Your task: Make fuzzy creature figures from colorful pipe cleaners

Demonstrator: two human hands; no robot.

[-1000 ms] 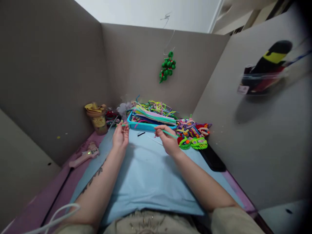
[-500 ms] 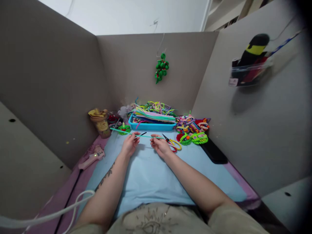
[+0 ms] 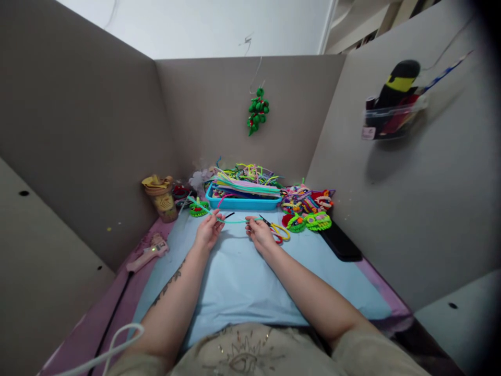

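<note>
A mint-green pipe cleaner [image 3: 235, 222] stretches between my two hands and sags a little in the middle. My left hand [image 3: 207, 231] pinches it, and its free end sticks out up and to the left. Beside those fingertips is a short, thin black piece [image 3: 230, 214]; whether it is held I cannot tell. My right hand [image 3: 260, 234] has its fingertips closed on the other end of the pipe cleaner. Just right of that hand lie scissors [image 3: 282, 233] with red and yellow handles, blades partly behind my fingers.
A blue tray [image 3: 246, 203] heaped with colourful pipe cleaners stands at the back. Fuzzy finished pieces [image 3: 318, 221] and a black case [image 3: 341, 245] lie right. Left are a cup [image 3: 164, 203] and a pink glue gun [image 3: 148, 256] with its cord. Grey panels surround the table.
The pipe cleaner was nearly straight and now bends in a curve, its left end tipped higher. Both hands keep their hold; the view has shifted slightly.
</note>
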